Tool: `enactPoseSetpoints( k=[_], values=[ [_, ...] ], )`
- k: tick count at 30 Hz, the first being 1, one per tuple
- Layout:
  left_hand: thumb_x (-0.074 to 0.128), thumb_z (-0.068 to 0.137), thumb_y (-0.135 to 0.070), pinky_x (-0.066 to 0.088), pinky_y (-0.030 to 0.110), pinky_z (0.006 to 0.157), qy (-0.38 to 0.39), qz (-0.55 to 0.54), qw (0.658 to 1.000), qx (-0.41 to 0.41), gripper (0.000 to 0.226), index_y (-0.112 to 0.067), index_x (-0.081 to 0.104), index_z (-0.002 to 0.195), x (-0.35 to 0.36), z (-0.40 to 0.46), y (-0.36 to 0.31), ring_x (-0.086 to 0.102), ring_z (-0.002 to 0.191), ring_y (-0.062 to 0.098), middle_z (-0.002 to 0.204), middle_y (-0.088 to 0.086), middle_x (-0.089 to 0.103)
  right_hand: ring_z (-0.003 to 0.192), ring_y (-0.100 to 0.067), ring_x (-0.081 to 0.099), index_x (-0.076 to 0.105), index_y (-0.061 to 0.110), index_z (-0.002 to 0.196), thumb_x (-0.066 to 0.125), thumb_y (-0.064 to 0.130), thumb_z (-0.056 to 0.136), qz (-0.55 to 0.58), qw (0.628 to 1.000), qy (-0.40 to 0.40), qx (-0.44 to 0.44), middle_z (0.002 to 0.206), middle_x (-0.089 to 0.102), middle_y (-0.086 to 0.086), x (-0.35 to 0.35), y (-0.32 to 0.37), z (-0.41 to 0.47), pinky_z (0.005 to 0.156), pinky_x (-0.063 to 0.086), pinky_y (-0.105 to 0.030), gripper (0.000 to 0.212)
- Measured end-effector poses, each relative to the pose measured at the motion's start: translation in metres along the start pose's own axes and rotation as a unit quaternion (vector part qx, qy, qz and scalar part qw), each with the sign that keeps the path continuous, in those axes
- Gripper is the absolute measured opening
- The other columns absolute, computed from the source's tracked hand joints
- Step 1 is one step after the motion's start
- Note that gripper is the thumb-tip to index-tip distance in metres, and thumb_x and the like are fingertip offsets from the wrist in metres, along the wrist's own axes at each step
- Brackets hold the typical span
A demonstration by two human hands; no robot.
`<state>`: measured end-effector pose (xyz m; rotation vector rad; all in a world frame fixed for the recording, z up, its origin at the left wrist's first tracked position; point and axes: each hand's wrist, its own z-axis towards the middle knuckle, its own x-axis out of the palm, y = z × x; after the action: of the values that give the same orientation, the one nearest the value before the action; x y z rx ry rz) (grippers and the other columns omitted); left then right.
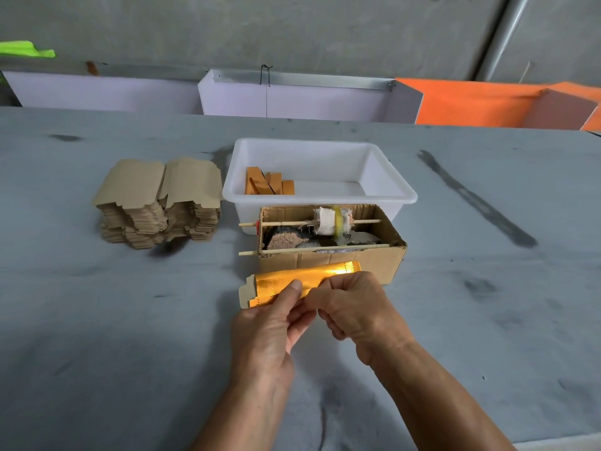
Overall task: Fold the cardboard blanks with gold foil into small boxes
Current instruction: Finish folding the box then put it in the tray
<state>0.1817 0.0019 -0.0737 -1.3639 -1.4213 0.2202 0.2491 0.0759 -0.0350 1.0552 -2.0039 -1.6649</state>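
A gold-foil cardboard blank (286, 279) is held just above the table in front of the brown carton, its long side running left to right and a plain cardboard flap showing at its left end. My left hand (270, 323) pinches its lower edge, thumb on the foil. My right hand (354, 304) grips the blank's right half from above, fingers curled over it. A tall stack of unfolded blanks (159, 203), brown side up, stands at the left. Several folded gold boxes (268, 185) lie in the white plastic tub (390, 193).
An open brown carton (357, 262) holds a cloth-wrapped roller (330, 221) on wooden sticks, right behind my hands. The grey table (130, 320) has dark smudges. Lilac and orange panels (471, 102) line the far edge.
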Motion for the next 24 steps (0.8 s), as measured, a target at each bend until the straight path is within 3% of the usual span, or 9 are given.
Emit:
enactPoseSetpoints(
  k=[2, 5, 8, 15, 21, 24],
  values=[
    [0.068, 0.078, -0.001, 0.057, 0.028, 0.052, -0.008, 0.003, 1.0, 0.002, 0.011, -0.004, 0.07, 0.067, -0.0003, 0.0008, 0.0006, 0.07, 0.061, 0.021, 0.068, 0.013, 0.071, 0.037, -0.01, 0.033, 0.053, 0.008, 0.047, 0.068, 0.001, 0.072, -0.006, 1.0, 0.0, -0.004, 0.041, 0.042, 0.0, 0.0006, -0.0009, 0.0006, 0.04, 0.029, -0.02, 0.03],
    [0.071, 0.072, -0.004, 0.056, 0.028, 0.052, -0.008, 0.006, 1.0, 0.003, 0.019, -0.008, 0.072, 0.054, -0.0012, 0.0028, 0.0013, 0.071, 0.061, 0.021, 0.068, 0.013, 0.071, 0.037, -0.01, 0.033, 0.054, 0.008, 0.048, 0.068, 0.002, 0.072, -0.009, 1.0, 0.0, -0.003, 0.04, 0.043, 0.001, 0.0002, -0.0009, 0.0014, 0.039, 0.029, -0.018, 0.029],
    [0.072, 0.064, -0.01, 0.056, 0.027, 0.052, 0.005, 0.011, 1.0, 0.001, 0.012, -0.01, 0.073, 0.052, -0.0004, 0.002, 0.0007, 0.071, 0.062, 0.021, 0.068, 0.013, 0.072, 0.038, -0.009, 0.034, 0.055, 0.01, 0.048, 0.069, 0.003, 0.072, -0.015, 1.0, -0.005, 0.006, 0.041, 0.044, 0.001, 0.0001, -0.0008, 0.0028, 0.04, 0.03, -0.02, 0.029],
    [0.071, 0.074, 0.002, 0.055, 0.028, 0.049, -0.028, 0.024, 0.999, 0.009, 0.029, -0.007, 0.069, 0.047, 0.0021, 0.002, 0.0015, 0.069, 0.055, 0.021, 0.061, 0.013, 0.069, 0.043, -0.014, 0.03, 0.058, 0.002, 0.059, 0.067, 0.004, 0.07, -0.027, 1.0, -0.015, 0.004, 0.05, 0.04, -0.007, 0.0007, -0.0024, 0.0025, 0.043, 0.025, -0.023, 0.015],
    [0.068, 0.077, 0.007, 0.054, 0.026, 0.049, -0.057, 0.028, 0.998, 0.031, 0.012, -0.001, 0.065, 0.068, 0.0065, -0.0011, 0.0016, 0.067, 0.053, 0.019, 0.058, 0.009, 0.067, 0.04, -0.013, 0.033, 0.061, -0.007, 0.061, 0.069, 0.006, 0.07, -0.029, 0.999, -0.024, -0.019, 0.045, 0.043, -0.004, 0.0018, -0.0061, 0.002, 0.041, 0.027, -0.021, 0.018],
    [0.068, 0.076, 0.007, 0.055, 0.027, 0.049, -0.068, 0.02, 0.997, 0.04, 0.01, -0.001, 0.065, 0.072, 0.0078, -0.0033, 0.0004, 0.068, 0.055, 0.019, 0.059, 0.009, 0.068, 0.032, -0.007, 0.031, 0.066, 0.003, 0.054, 0.07, 0.007, 0.071, -0.03, 0.999, -0.026, -0.034, 0.036, 0.042, 0.005, 0.0034, -0.0087, -0.0004, 0.037, 0.027, -0.017, 0.018]
  ],
)
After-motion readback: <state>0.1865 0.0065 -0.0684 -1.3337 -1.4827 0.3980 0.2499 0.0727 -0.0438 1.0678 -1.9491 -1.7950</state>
